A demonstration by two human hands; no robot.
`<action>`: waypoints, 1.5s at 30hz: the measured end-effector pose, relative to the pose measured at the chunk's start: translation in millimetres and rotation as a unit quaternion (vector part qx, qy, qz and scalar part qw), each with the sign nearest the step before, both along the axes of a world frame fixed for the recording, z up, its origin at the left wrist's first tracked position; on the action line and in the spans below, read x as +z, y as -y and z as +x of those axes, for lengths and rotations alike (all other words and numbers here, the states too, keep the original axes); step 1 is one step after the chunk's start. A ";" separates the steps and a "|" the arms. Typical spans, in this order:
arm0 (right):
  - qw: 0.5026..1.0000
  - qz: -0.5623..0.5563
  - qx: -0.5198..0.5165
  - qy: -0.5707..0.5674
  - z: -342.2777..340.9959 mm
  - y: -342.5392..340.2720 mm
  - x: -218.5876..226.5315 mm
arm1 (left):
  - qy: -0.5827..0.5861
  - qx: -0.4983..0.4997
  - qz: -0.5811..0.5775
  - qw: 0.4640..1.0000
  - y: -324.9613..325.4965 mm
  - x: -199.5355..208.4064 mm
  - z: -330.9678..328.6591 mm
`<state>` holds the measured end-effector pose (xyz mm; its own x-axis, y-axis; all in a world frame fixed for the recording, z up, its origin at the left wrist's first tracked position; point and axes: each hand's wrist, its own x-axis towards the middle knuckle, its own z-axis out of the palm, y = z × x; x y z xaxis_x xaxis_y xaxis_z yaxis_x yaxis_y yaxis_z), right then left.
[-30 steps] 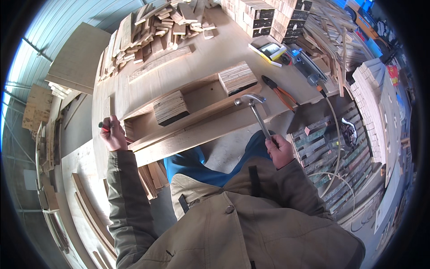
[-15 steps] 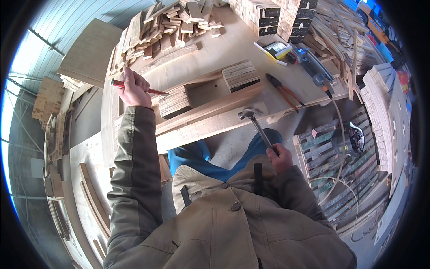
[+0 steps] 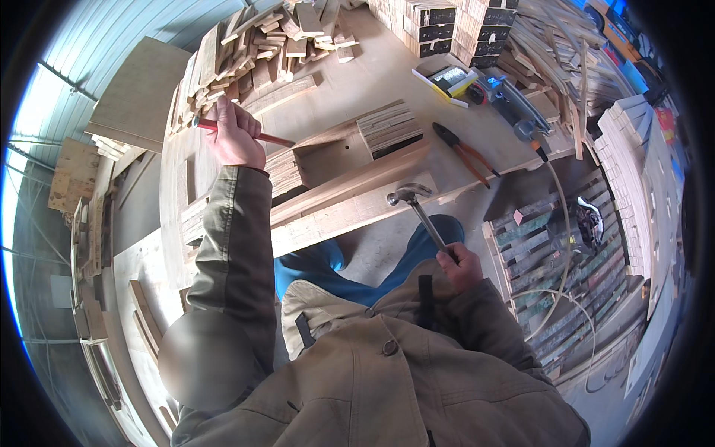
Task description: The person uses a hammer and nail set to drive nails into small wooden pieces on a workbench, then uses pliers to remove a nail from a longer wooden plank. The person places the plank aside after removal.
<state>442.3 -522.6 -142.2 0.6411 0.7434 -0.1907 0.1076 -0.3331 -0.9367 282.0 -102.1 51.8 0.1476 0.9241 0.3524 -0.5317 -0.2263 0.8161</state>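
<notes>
Presently, red pencil-like stick point(image 3: 276, 139) is pinched by L hand point(image 3: 238, 138) fingers @ 10 o'clock, hammer point(image 3: 425, 217) gripped w/ R hand point(image 3: 464, 267) fingers curled, approx. 4 o'clock.

Wooden blocks point(image 3: 389, 129) flank open room inside the trough point(image 3: 331, 165).

A: From where is the scene seen?
B: From the head, faced down over the coat point(image 3: 350, 380) onto the table point(image 3: 372, 68).
A: How close is it set?
B: Near: the left hand point(image 3: 237, 138) and right hand point(image 3: 462, 267) are both shown.
</notes>
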 end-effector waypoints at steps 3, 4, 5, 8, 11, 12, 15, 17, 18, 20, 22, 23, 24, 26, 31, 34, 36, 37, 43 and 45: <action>1.000 -0.002 0.005 0.011 -0.9 1.4 2.6 | 0.021 -0.032 -0.005 0.999 2.4 3.7 30.5; 1.000 -0.006 0.006 0.003 -0.7 1.7 3.9 | 0.027 -0.050 0.005 0.998 3.6 4.4 40.2; 1.000 -0.010 0.007 -0.005 -0.4 2.2 5.6 | 0.033 -0.073 0.022 0.997 4.7 4.8 50.0; 1.000 -0.013 0.011 -0.001 1.3 3.7 11.0 | 0.039 -0.096 0.010 0.995 6.9 4.6 82.1; 1.000 -0.018 0.018 0.007 3.9 4.2 15.6 | 0.035 -0.106 0.004 0.994 11.5 0.5 110.0; 0.999 -0.033 0.019 0.003 4.8 4.4 16.7 | 0.034 -0.109 0.006 0.993 13.0 -1.3 117.8; 1.000 -0.006 0.020 -0.018 6.9 5.9 18.9 | 0.023 -0.110 -0.003 0.994 16.8 -8.5 137.8; 0.999 -0.017 0.019 -0.026 8.9 6.3 19.0 | 0.017 -0.115 -0.007 0.993 18.2 -13.8 147.5; 0.999 -0.017 0.020 -0.032 10.0 6.4 18.8 | 0.009 -0.122 -0.007 0.993 18.3 -16.1 151.3; 0.999 -0.015 0.023 -0.026 12.3 6.4 18.5 | -0.007 -0.131 -0.007 0.991 17.8 -19.6 157.2; 0.999 -0.014 0.026 -0.027 14.5 6.3 18.3 | -0.012 -0.134 0.002 0.991 16.9 -22.3 161.5; 0.999 -0.016 0.028 -0.031 15.3 6.3 18.4 | -0.016 -0.133 0.004 0.991 16.5 -23.4 162.4; 0.999 -0.017 0.030 -0.034 16.4 6.3 18.2 | -0.017 -0.131 -0.002 0.991 15.8 -24.1 163.7; 0.998 -0.015 0.026 -0.052 18.0 5.8 17.9 | -0.014 -0.131 -0.007 0.991 14.2 -24.6 164.7; 0.999 -0.015 0.024 -0.041 19.9 3.4 16.1 | -0.006 -0.147 -0.010 0.989 12.1 -24.6 163.7; 0.999 -0.014 0.026 -0.037 20.6 3.3 16.2 | -0.010 -0.150 -0.004 0.989 12.2 -25.6 165.1; 0.999 -0.018 0.028 -0.043 20.7 4.2 17.0 | -0.001 -0.142 0.002 0.990 11.6 -26.3 166.8; 0.998 -0.018 0.029 -0.043 20.8 4.8 17.5 | 0.003 -0.140 0.008 0.990 11.1 -26.7 167.6; 0.999 -0.010 0.028 -0.045 19.9 5.7 16.3 | 0.007 -0.145 0.005 0.989 8.5 -27.8 167.7; 0.999 -0.008 0.026 -0.044 19.5 5.6 15.2 | -0.017 -0.150 0.026 0.988 10.0 -27.3 169.9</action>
